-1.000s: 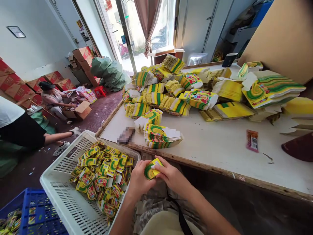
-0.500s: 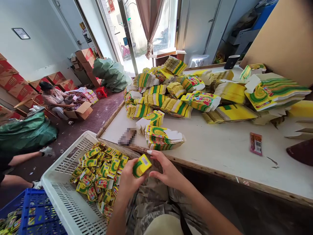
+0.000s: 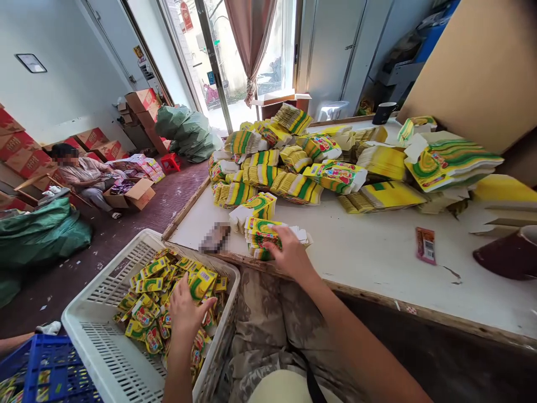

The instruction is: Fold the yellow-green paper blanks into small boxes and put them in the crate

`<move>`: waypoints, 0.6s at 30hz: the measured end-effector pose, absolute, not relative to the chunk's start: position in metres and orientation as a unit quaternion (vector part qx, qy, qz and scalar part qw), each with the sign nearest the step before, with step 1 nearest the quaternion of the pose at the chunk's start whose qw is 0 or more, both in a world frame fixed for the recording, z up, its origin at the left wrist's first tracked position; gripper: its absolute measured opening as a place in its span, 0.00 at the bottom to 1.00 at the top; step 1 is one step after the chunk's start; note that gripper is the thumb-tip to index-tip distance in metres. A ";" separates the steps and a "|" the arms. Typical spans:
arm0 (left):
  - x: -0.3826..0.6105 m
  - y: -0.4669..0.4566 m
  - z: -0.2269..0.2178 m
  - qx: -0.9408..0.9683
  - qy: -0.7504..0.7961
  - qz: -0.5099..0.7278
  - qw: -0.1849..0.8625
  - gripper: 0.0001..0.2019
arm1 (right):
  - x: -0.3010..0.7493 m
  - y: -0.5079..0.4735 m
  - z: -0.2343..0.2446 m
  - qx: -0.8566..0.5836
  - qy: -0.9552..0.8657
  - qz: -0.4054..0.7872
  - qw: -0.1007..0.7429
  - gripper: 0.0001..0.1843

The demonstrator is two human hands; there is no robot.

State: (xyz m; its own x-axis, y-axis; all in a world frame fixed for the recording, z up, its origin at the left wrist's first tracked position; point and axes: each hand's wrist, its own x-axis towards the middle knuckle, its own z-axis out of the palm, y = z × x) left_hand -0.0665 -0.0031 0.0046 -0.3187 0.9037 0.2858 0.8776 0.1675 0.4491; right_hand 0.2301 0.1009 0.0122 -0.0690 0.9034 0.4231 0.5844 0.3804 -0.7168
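My left hand (image 3: 187, 307) reaches over the white plastic basket (image 3: 104, 347) and closes on a small folded yellow-and-green box (image 3: 202, 282) just above the heap of similar boxes (image 3: 159, 302) inside it. My right hand (image 3: 290, 253) rests on a short stack of flat yellow-green cartons (image 3: 262, 232) at the near edge of the white table (image 3: 369, 263). Its fingers curl over the top carton of that stack.
Big piles of flat cartons (image 3: 293, 162) cover the far half of the table. A red sachet (image 3: 425, 245) and a dark bowl (image 3: 507, 254) lie to the right. A blue crate (image 3: 46, 372) sits beside the basket. A person (image 3: 81, 173) sits on the floor among cardboard boxes, left.
Both hands held one folded box in front of me; my left hand has carried it down and left into the basket, and my right hand has reached forward onto the flat carton stack.
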 end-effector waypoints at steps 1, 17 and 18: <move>-0.071 -0.003 0.003 0.577 0.767 0.281 0.022 0.39 | 0.235 0.113 0.013 -0.561 -0.709 0.146 0.403 0.21; 0.027 0.006 0.001 0.614 0.548 0.366 0.434 0.25 | 0.231 0.113 0.006 -0.566 -0.730 0.061 0.379 0.20; 0.030 0.007 0.000 0.599 0.541 0.378 0.453 0.25 | 0.231 0.111 0.005 -0.561 -0.734 0.059 0.379 0.19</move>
